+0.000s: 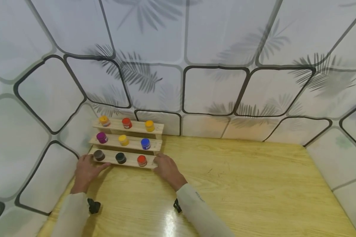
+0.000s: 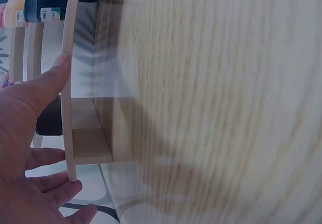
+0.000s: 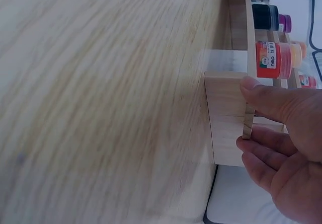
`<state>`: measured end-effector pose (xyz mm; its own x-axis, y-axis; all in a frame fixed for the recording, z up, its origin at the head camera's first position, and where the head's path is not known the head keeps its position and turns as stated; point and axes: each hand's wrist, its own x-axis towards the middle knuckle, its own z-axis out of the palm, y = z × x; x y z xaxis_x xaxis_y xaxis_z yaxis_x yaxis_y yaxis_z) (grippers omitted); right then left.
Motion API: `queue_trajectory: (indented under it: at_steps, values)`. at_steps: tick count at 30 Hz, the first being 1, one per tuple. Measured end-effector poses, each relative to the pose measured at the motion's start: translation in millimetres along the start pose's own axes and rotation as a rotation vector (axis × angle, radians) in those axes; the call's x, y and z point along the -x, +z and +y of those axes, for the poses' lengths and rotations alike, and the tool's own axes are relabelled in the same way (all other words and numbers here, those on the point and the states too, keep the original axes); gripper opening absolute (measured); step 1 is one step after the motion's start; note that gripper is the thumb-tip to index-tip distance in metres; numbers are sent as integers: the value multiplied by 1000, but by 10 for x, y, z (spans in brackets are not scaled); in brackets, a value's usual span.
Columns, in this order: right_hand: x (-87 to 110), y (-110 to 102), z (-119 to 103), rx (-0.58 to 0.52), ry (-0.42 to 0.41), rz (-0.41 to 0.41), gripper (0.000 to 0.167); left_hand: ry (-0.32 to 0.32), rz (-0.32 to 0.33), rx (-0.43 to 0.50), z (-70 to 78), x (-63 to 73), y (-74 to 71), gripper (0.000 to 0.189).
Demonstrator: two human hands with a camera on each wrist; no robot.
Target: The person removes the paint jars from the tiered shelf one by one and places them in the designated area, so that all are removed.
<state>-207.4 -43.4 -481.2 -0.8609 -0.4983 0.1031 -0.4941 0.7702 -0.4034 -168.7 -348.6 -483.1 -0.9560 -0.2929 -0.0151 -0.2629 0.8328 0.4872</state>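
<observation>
A three-tier wooden display rack (image 1: 133, 142) stands on the table at the back left, each tier bearing three small paint jars. On the lowest tier are a dark brown jar (image 1: 99, 155), a black jar (image 1: 120, 158) and a red jar (image 1: 142, 160). My left hand (image 1: 86, 169) grips that tier's left end, thumb along the front edge and fingers around the end. At the opposite end, my right hand (image 1: 168, 169) pinches the board between thumb and fingers, close to the red paint jar (image 3: 271, 60). The left wrist view shows the left hand (image 2: 30, 138) partly covering a dark jar (image 2: 49, 117).
The middle tier carries purple (image 1: 102, 137), yellow (image 1: 123, 140) and blue (image 1: 145, 143) jars. Above them are orange-yellow, red and yellow ones. A patterned wall covering (image 1: 213, 89) rises behind and beside the table (image 1: 240, 184), close to the rack's left end.
</observation>
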Motion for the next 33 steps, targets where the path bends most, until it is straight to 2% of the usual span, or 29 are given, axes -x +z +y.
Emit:
queue_trajectory:
  at_steps: [8,13,20,27,33]
  values:
    - [82,-61,117,-22,-15,-6,24,69,75,-49,11,28,55,71]
    - [116,-103,208,-10,-36,-15,23,66,75,-26,28,63,100,72]
    - [201,-215,367,-8,-102,3,15,58,90,27,156,133,169,69]
    - [299,-314,517,-79,-70,-43,20,68,142,70,285,201,254,66]
    - [402,-376,647,-124,-47,-58,30,85,136,82,391,254,338,64]
